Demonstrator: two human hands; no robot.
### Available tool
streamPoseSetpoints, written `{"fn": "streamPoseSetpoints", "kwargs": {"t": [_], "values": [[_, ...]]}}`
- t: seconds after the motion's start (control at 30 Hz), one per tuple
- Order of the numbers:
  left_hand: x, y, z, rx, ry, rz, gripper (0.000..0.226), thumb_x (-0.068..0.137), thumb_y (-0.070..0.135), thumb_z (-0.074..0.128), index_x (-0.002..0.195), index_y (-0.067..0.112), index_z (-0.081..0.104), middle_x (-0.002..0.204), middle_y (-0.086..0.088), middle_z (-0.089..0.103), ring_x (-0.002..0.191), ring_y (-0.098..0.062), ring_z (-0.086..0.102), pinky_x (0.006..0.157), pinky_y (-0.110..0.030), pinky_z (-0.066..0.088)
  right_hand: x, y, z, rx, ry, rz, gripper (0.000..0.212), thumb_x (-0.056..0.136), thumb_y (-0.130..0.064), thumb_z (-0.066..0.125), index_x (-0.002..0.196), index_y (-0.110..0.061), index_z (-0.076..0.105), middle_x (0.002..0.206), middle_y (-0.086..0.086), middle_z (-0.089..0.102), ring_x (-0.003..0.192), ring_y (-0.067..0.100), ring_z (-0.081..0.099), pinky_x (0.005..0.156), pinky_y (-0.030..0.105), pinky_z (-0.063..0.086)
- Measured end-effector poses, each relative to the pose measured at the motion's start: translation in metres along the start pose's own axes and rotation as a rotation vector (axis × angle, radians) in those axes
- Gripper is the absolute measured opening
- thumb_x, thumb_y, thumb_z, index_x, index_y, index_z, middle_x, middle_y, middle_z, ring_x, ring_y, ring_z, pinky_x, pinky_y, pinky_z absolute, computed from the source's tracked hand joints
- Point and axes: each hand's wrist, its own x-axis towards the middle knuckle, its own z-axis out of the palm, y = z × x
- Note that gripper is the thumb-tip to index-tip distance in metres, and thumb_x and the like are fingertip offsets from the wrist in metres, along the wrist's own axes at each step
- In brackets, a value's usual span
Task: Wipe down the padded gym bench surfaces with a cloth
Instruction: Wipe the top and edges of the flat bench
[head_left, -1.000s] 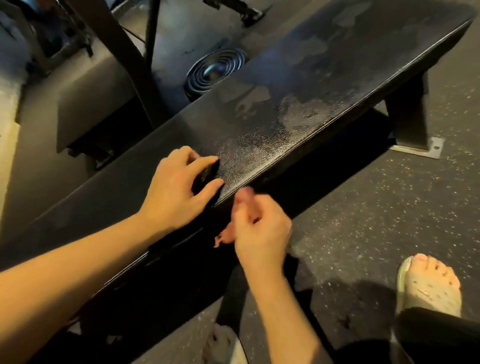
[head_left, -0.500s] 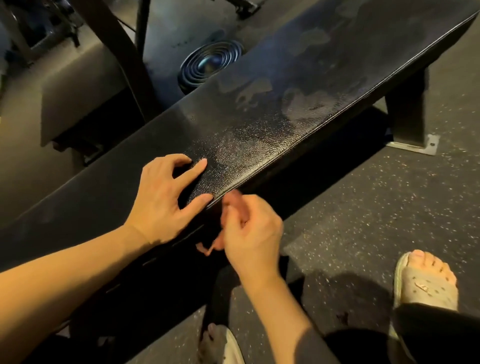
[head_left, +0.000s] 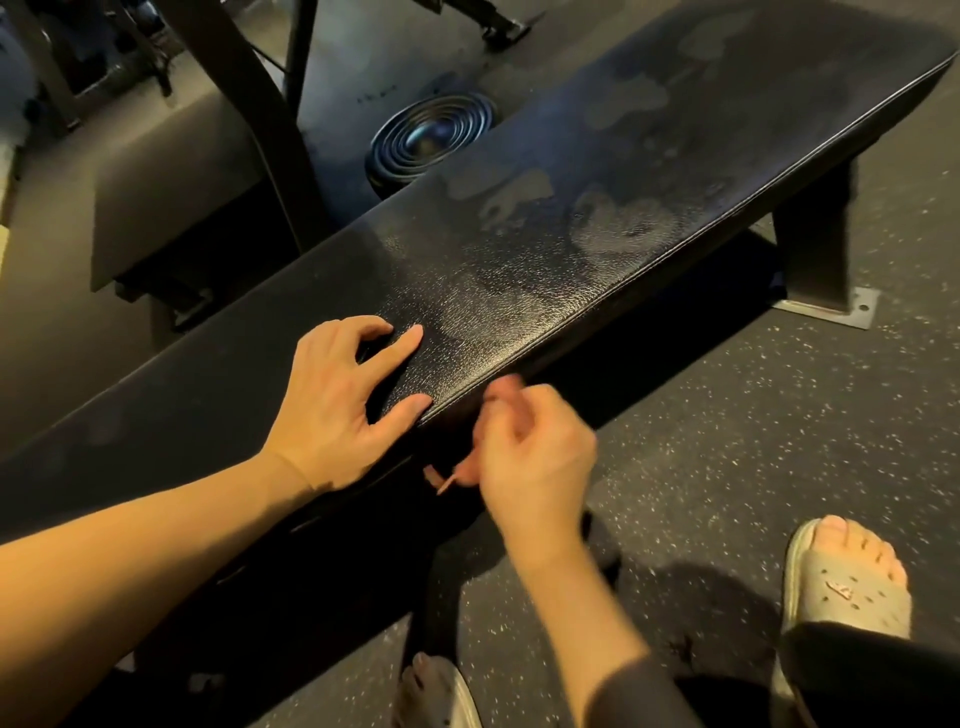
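Black pebbled vinyl covers the bench (head_left: 545, 291), which runs diagonally through the head view from lower left to upper right. Pale, dull patches (head_left: 618, 228) mark its top toward the far end.

The left hand (head_left: 343, 400) lies flat on top of the bench near its front edge, with the fingers spread and fairly straight and the thumb tip at the seam. A dark shape (head_left: 375, 347) shows between its first 2 fingers; whether that is the cloth cannot be told.

The right hand (head_left: 530, 447) hangs just in front of the bench's front edge, beside the left thumb. It is blurred and its fingers are curled inward; whether it pinches anything cannot be told.

Behind the bench, a round ribbed disc (head_left: 431, 137) lies on the ground. Under the bench's far end, a leg stands on a metal foot plate (head_left: 836, 307). In front of the bench is a speckled rubber floor (head_left: 727, 441) with 2 feet on it, a right sandal (head_left: 847, 587) and a left sandal (head_left: 447, 693).
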Motion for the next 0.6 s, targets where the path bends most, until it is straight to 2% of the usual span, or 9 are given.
{"fn": "streamPoseSetpoints", "kwargs": {"t": [0.07,0.13,0.17,0.23,0.3,0.37,0.43,0.5,0.6], "values": [[-0.001,0.0,0.0,0.0,-0.006,-0.002,0.063,0.095,0.057,0.052,0.148,0.022,0.055,0.133,-0.009,0.052,0.122,-0.027,0.047,0.108,-0.041,0.028,0.045,0.003,-0.019,-0.023,0.156,0.087,0.021,0.094,-0.022,0.06,0.075,-0.014,0.062,0.05,-0.012,0.062,0.062,0.013,0.066,0.07,0.028,0.049],[-0.001,-0.001,0.0,-0.005,-0.01,-0.003,0.063,0.096,0.057,0.052,0.148,0.022,0.055,0.133,-0.008,0.052,0.123,-0.026,0.046,0.11,-0.041,0.028,0.072,0.001,-0.033,0.014,0.199,0.167,0.019,0.096,-0.01,0.059,0.077,-0.01,0.061,0.039,-0.018,0.047,0.058,-0.003,0.061,0.061,0.008,0.035],[-0.001,-0.001,0.0,-0.01,-0.015,-0.005,0.064,0.096,0.057,0.052,0.149,0.022,0.054,0.133,-0.008,0.051,0.123,-0.026,0.046,0.11,-0.042,0.028,0.071,0.0,-0.033,0.002,0.211,0.173,0.02,0.098,-0.011,0.058,0.078,-0.008,0.061,0.038,-0.019,0.045,0.06,-0.002,0.06,0.06,0.008,0.033],[0.0,0.0,0.0,-0.015,-0.012,-0.011,0.064,0.095,0.057,0.052,0.148,0.022,0.055,0.133,-0.008,0.051,0.124,-0.027,0.046,0.11,-0.041,0.027,0.037,-0.003,-0.016,-0.034,0.189,0.105,0.029,0.101,-0.023,0.056,0.075,-0.01,0.059,0.046,-0.015,0.053,0.065,0.016,0.061,0.065,0.025,0.039],[0.0,0.001,0.0,-0.011,-0.007,-0.01,0.064,0.094,0.056,0.053,0.148,0.022,0.055,0.133,-0.009,0.052,0.123,-0.028,0.047,0.109,-0.041,0.027,-0.02,-0.006,0.012,-0.002,0.009,-0.023,0.033,0.102,-0.032,0.052,0.075,-0.014,0.057,0.064,-0.002,0.063,0.069,0.028,0.061,0.066,0.042,0.046],[0.0,0.002,-0.001,-0.02,-0.005,-0.016,0.063,0.094,0.055,0.054,0.147,0.022,0.056,0.134,-0.01,0.052,0.123,-0.029,0.047,0.109,-0.041,0.027,-0.059,-0.011,0.027,0.034,-0.154,-0.096,0.029,0.101,-0.034,0.055,0.078,-0.017,0.059,0.073,0.001,0.065,0.07,0.028,0.062,0.064,0.047,0.048],[0.0,0.002,-0.001,-0.021,-0.012,-0.019,0.063,0.094,0.056,0.053,0.148,0.023,0.055,0.134,-0.01,0.052,0.124,-0.029,0.047,0.11,-0.043,0.028,-0.046,-0.005,0.023,0.055,-0.164,-0.073,0.021,0.096,-0.034,0.057,0.084,-0.02,0.065,0.076,0.0,0.068,0.073,0.027,0.066,0.067,0.046,0.052],[-0.001,0.001,0.0,-0.016,-0.02,-0.024,0.064,0.095,0.056,0.052,0.149,0.023,0.054,0.135,-0.01,0.051,0.125,-0.028,0.046,0.111,-0.044,0.028,-0.008,0.005,0.009,0.033,-0.056,-0.008,0.022,0.094,-0.034,0.055,0.084,-0.018,0.067,0.069,0.0,0.07,0.073,0.024,0.07,0.072,0.044,0.055],[-0.001,0.001,0.0,-0.012,-0.022,-0.019,0.063,0.096,0.057,0.052,0.149,0.023,0.054,0.135,-0.009,0.05,0.126,-0.026,0.046,0.11,-0.043,0.028,0.048,0.011,-0.017,0.077,0.138,0.167,0.022,0.096,-0.022,0.057,0.074,-0.018,0.06,0.051,-0.012,0.064,0.059,0.001,0.066,0.077,0.024,0.055]]}}
